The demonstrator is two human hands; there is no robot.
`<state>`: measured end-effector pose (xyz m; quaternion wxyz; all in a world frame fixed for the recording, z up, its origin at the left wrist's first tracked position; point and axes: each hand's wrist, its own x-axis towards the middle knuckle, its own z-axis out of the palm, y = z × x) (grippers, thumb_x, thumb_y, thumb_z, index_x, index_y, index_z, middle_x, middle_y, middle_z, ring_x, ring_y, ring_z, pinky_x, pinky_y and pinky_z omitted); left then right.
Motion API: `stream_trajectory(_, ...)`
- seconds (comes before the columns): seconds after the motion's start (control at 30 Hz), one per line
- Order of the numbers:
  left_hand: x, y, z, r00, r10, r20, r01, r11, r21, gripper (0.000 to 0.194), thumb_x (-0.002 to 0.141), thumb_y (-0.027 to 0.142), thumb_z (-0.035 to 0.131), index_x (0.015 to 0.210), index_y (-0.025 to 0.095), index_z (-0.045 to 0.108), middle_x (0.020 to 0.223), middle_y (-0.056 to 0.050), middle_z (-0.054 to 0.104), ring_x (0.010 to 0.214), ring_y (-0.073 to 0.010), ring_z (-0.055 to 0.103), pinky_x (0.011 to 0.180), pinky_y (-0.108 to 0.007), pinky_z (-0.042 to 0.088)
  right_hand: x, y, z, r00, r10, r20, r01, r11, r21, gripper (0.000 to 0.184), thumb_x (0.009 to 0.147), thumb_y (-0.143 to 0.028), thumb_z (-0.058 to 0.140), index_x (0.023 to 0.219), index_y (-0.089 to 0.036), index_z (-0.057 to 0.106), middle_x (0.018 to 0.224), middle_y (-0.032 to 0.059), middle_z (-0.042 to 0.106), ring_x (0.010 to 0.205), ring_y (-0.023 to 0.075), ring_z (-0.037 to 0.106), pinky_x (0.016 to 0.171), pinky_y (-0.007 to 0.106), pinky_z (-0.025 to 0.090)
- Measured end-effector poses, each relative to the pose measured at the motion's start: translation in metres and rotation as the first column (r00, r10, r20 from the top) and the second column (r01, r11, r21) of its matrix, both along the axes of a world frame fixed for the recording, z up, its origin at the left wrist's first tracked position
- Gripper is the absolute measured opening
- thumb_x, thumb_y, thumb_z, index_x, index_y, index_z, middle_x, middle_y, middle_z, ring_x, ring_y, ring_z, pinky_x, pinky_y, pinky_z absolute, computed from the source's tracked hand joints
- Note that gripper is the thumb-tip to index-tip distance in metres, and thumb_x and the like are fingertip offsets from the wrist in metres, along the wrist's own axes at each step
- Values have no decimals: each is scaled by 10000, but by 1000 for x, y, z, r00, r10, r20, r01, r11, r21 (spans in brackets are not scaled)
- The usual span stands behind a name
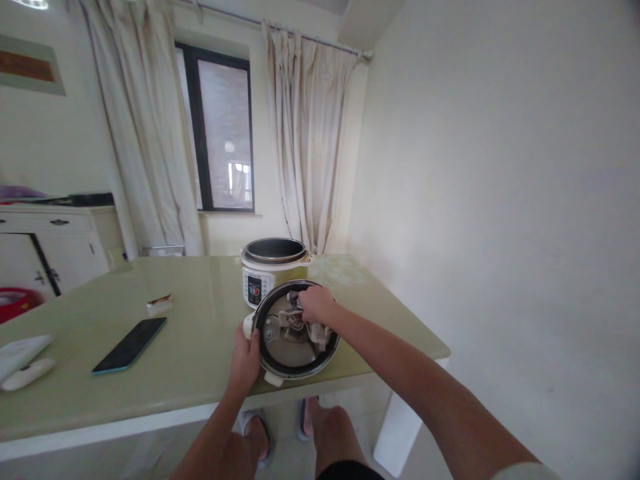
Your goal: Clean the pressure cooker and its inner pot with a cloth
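A round pressure cooker lid [280, 357] is tilted up near the table's front edge, its metal underside and dark sealing ring facing me. My left hand [245, 360] grips the lid at its left rim, beside a white tab. With closed fingers, my right hand [316, 305] holds a crumpled greyish cloth [320, 335] against the lid's inner face, near the upper right. Part of the cloth hangs down across the metal. Just behind the lid stands the white electric pressure cooker [247, 283], uncovered, with a dark inner pot and a control panel on its front.
The pale green table [200, 367] also bears a dark phone [130, 345], a small white item [160, 305] and white objects [27, 373] at the left edge. A wall [500, 200] rises on the right. A white cabinet [75, 233] stands at the far left.
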<state>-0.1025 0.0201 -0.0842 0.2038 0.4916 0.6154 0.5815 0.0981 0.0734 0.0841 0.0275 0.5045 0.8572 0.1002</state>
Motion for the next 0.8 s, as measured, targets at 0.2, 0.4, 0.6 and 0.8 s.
stream_trajectory(0.2,5,-2,4,998,55,-26,-55,998,11,585,986,571,437,1395,165,535,1179,-180,749,1124,-359,725,916,-495,578,0,-20,-8,973,144,179,-113,979,-171,568,641,-528,886,1107,-217,788,1131,158,796,1034,361,772,838,444,635)
stream_trajectory(0.4,3,-2,6,1000,14,-14,-14,999,50,556,996,542,425,1401,171,508,1188,-168,744,1099,-343,725,945,-506,566,-28,-34,-27,950,304,64,-291,943,-159,425,743,-428,779,1121,-239,748,1119,122,780,1006,347,769,784,469,648)
stream_trajectory(0.6,-3,-1,2,999,-41,-20,42,997,68,585,1001,567,375,1405,157,478,1090,-150,745,1011,-332,744,895,-494,580,-40,-43,-53,925,365,-106,-346,924,162,482,904,-423,673,1365,-314,582,1179,103,681,1057,308,698,772,462,642)
stream_trajectory(0.8,-4,3,-1,999,20,-40,-19,1000,25,544,991,530,416,1398,179,500,1128,-150,748,1067,-328,739,893,-474,590,-15,-42,-50,892,450,-39,-446,892,72,419,934,-346,647,1351,-383,639,1321,116,632,1183,322,633,834,439,608)
